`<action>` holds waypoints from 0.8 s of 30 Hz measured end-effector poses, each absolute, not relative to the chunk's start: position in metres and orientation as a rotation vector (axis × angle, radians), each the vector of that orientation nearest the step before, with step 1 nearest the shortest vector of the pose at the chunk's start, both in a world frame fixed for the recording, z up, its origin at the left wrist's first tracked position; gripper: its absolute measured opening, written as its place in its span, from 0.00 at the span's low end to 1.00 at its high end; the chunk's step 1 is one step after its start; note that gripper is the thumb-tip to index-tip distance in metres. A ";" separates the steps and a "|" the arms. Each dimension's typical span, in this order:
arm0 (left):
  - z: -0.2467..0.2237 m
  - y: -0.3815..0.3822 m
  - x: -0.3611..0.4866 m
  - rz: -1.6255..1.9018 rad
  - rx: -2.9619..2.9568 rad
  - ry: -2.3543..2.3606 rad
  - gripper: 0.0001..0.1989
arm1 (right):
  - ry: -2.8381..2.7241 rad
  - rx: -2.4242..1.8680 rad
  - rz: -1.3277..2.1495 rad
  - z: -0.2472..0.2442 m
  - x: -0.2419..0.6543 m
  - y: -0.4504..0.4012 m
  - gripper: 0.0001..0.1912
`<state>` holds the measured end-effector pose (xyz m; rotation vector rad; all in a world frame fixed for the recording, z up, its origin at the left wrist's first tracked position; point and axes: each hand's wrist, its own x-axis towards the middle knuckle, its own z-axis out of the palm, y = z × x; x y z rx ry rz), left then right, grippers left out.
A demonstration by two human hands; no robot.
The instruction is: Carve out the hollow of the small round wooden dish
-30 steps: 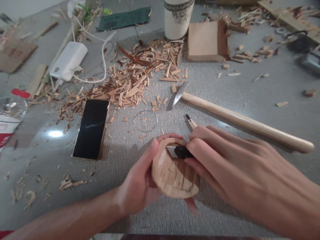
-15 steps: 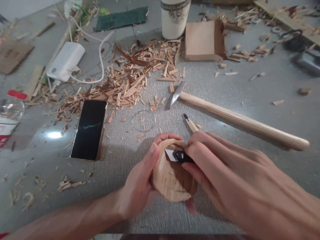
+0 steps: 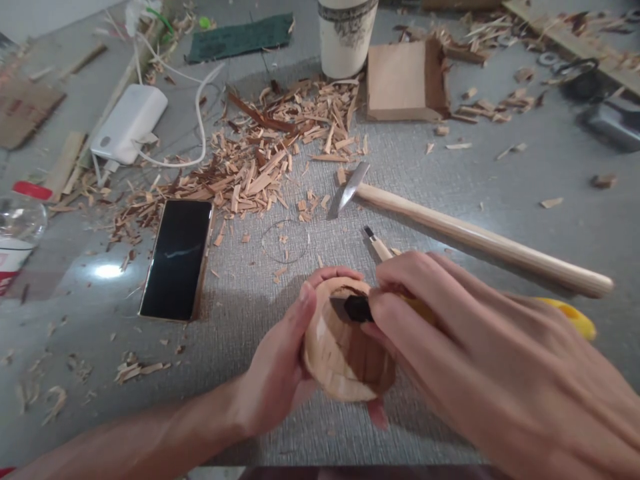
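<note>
A round pale wooden piece (image 3: 340, 360) is held near the table's front edge by my left hand (image 3: 283, 360), whose fingers wrap round its left side and underneath. My right hand (image 3: 450, 333) is closed round a yellow-handled knife (image 3: 570, 317) with a black collar. The knife's blade lies against the upper part of the wood. Just beyond my right hand, a small chisel-like tool (image 3: 377, 245) points away, its rear end hidden. Farther off rests a hammer (image 3: 470, 233) with a wooden handle.
Wood chips (image 3: 260, 167) are heaped mid-table. A phone (image 3: 177, 260), a white power bank (image 3: 130, 125) with a cable and a bottle (image 3: 20, 227) are on the left. A paper cup (image 3: 346, 40) and a square wooden piece (image 3: 400, 80) stand at the back.
My right hand has tilted and shifted slightly, and the knife's yellow handle now shows behind it. The blade has turned darker against the wood. My left hand has barely moved.
</note>
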<state>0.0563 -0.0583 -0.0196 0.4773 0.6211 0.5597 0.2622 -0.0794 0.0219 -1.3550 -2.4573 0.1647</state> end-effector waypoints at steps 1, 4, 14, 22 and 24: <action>-0.020 -0.058 0.057 0.560 0.492 0.628 0.26 | -2.451 -1.345 0.154 0.023 0.262 -0.079 0.09; -0.019 -0.059 0.057 0.557 0.510 0.649 0.27 | -2.461 -1.321 0.270 0.023 0.264 -0.079 0.07; -0.017 -0.060 0.058 0.546 0.475 0.605 0.26 | -2.424 -1.308 0.356 0.021 0.264 -0.079 0.08; -0.018 -0.062 0.058 0.575 0.473 0.584 0.24 | -2.416 -1.256 0.442 0.022 0.263 -0.079 0.09; -0.019 -0.062 0.058 0.563 0.470 0.587 0.24 | -2.402 -1.272 0.448 0.023 0.262 -0.079 0.09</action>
